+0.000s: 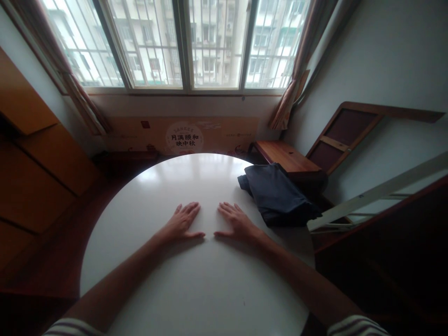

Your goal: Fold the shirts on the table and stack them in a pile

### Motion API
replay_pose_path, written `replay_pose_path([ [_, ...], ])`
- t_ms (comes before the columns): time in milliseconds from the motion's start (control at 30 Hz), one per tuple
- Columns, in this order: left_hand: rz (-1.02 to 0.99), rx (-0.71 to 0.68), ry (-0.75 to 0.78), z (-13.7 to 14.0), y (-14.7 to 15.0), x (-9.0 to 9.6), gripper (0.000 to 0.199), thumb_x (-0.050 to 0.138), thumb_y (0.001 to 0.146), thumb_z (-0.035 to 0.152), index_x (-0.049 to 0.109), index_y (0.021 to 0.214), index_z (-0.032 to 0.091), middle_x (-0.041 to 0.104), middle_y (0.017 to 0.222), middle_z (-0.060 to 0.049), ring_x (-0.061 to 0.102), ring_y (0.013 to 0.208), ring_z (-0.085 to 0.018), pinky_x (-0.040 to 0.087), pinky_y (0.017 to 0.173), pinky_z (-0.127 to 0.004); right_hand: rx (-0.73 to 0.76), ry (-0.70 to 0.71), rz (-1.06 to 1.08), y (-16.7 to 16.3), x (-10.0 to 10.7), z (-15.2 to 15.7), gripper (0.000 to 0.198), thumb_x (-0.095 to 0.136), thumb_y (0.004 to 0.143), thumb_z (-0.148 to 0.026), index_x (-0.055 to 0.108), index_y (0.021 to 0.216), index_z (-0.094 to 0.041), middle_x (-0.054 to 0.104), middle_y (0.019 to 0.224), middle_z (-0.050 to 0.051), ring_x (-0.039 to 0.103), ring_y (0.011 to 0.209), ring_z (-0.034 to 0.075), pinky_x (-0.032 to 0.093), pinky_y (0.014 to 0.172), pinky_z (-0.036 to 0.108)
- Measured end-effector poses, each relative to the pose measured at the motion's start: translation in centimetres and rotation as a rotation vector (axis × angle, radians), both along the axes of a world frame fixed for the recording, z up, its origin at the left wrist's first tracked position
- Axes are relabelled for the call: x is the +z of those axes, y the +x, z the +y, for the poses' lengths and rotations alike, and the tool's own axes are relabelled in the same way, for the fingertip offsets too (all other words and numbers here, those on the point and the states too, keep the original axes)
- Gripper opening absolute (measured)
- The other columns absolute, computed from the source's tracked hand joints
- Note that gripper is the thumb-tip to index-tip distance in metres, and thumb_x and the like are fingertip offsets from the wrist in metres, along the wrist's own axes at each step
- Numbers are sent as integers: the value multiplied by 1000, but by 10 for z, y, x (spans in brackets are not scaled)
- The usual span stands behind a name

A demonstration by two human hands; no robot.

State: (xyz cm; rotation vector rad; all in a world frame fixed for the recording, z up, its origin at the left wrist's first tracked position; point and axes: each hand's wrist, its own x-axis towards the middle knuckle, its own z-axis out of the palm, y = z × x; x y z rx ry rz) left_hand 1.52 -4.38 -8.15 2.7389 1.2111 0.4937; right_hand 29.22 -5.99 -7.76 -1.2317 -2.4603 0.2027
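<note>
My left hand [186, 223] lies on the white round table [157, 284], palm down, fingers stretched out and thumb pointing right. Facing it across a small gap, my right hand [235, 221] rests on the same tabletop with its fingers apart and its thumb pointing left. Neither hand holds anything. Dark folded cloth [280, 196], perhaps a garment, sits at the table's right edge, beyond my right hand and not touched by it. Its far right end reaches the table's rim.
A small wooden table [289, 156] stands behind the cloth, beside a wooden frame with dark panels [329, 140]. Barred windows [185, 46] with curtains [289, 105] are ahead, above a printed board [147, 133]. Orange-brown cabinets [31, 177] line the left side. A pale ladder-like frame [378, 191] leans at right.
</note>
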Motion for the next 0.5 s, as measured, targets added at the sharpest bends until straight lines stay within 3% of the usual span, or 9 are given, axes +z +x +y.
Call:
replay_pose_path([
  [67, -275, 82, 116, -1, 4, -3, 41, 50, 93, 54, 62, 103, 16, 66, 96, -11, 61, 87, -19, 48, 82, -31, -90, 82, 166, -2, 1, 0, 44, 47, 95, -54, 68, 100, -15, 70, 97, 14, 64, 93, 25, 47, 88, 37],
  [133, -511, 141, 189, -2, 8, -6, 35, 47, 98, 38, 49, 68, 19, 43, 58, 4, 40, 53, -9, 38, 54, -20, -141, 172, 311, -3, 2, 0, 36, 45, 97, -43, 58, 72, -20, 59, 68, 5, 56, 65, 18, 45, 69, 31],
  [167, -578, 137, 196, -3, 10, -8, 41, 47, 98, 33, 38, 60, 20, 28, 54, 8, 28, 48, -8, 29, 48, -19, -132, 206, 361, -3, 2, 0, 35, 44, 97, -38, 51, 66, -22, 53, 63, 2, 50, 59, 16, 42, 64, 29],
  [233, -623, 74, 168, -3, 11, -9, 49, 51, 96, 28, 25, 56, 20, 13, 56, 9, 15, 49, -7, 18, 45, -20, -79, 236, 422, -2, 1, 0, 35, 42, 96, -28, 40, 61, -23, 44, 59, -1, 41, 54, 13, 35, 57, 27],
  [367, -642, -14, 116, -4, 10, -11, 47, 48, 94, 21, 19, 58, 21, 10, 61, 7, 12, 52, -8, 14, 46, -23, -31, 225, 440, 0, -4, 2, 38, 40, 92, -20, 27, 57, -23, 31, 52, -5, 29, 47, 10, 26, 50, 26],
  [500, -590, -122, 64, -3, 9, -13, 43, 44, 94, 18, 19, 59, 21, 11, 62, 6, 13, 53, -9, 14, 47, -24, -17, 216, 447, 1, -3, 5, 36, 42, 88, -17, 26, 56, -23, 29, 50, -5, 26, 47, 9, 24, 49, 25],
])
